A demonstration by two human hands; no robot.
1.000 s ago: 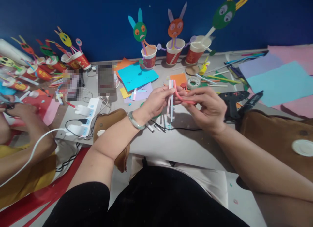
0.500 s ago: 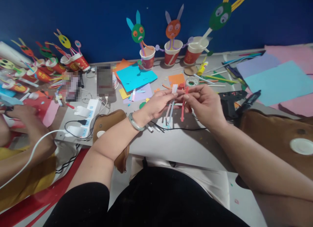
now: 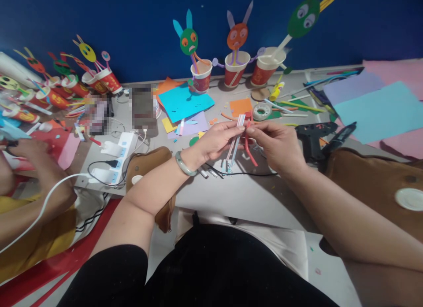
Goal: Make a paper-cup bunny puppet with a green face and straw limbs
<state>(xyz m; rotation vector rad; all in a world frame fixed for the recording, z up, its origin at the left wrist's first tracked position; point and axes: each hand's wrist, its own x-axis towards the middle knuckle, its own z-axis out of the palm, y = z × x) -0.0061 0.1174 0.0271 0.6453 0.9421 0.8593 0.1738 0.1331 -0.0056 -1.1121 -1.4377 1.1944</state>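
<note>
Head view | left hand point(image 3: 216, 139) fingers pinched shut on pale straw bundle point(image 3: 235, 139) near its top, bundle hanging below fingertips over desk point(image 3: 231, 197) | right hand point(image 3: 279, 146) fingers pinched on red straw point(image 3: 248, 144) just beside | judged light, bendy, crushable; grip upper ends.

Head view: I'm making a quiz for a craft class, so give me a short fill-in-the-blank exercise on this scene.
1. The left hand pinches a bundle of pale ____.
2. The right hand holds a bent strip coloured ____.
3. The left wrist wears a green ____.
4. The three upright paper cups stand against a wall coloured ____.

Missing words: straws; red; bangle; blue
</note>
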